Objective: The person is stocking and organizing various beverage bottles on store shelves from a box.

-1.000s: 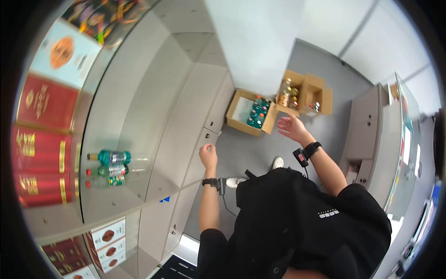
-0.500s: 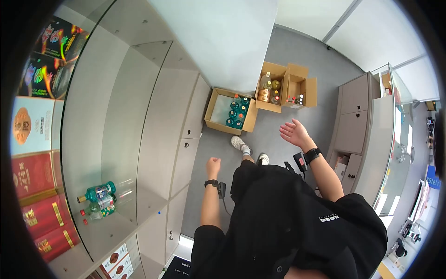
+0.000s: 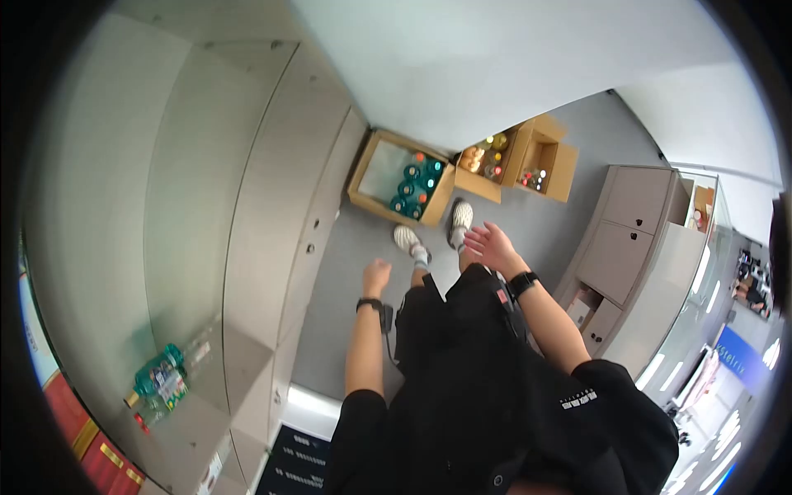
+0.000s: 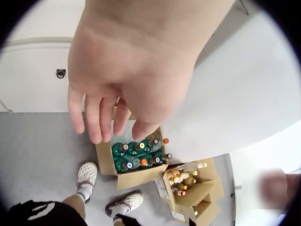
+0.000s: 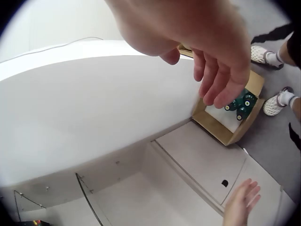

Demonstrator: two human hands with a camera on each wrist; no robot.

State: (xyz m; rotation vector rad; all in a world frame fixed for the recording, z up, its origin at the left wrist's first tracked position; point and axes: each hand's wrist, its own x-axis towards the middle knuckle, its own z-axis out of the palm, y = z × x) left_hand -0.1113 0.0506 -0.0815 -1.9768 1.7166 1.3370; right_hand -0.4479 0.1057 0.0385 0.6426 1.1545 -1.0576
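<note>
My left hand (image 3: 377, 276) hangs in the air over the grey floor, holding nothing. In the left wrist view its fingers (image 4: 94, 117) droop loosely, overlapping a cardboard box (image 4: 136, 180) of green bottles (image 4: 123, 165). My right hand (image 3: 492, 246) is raised in front of the body with spread, relaxed fingers (image 5: 216, 87) and nothing in its grasp. Both hands are apart from the box, which stands on the floor ahead of the feet. Orange and dark caps top the bottles in it.
Beside that box stand further open cartons (image 3: 478, 186) with clear and yellowish bottles. Green and clear bottles (image 3: 161, 375) lie on the glass-fronted shelf at left. Grey cabinets (image 3: 615, 239) line the right side. A white wall (image 3: 462, 74) rises behind the boxes.
The head view has swung, and the shelf bottles now sit lower and further left. The feet have stepped closer to the boxes. Both hands stay raised and empty.
</note>
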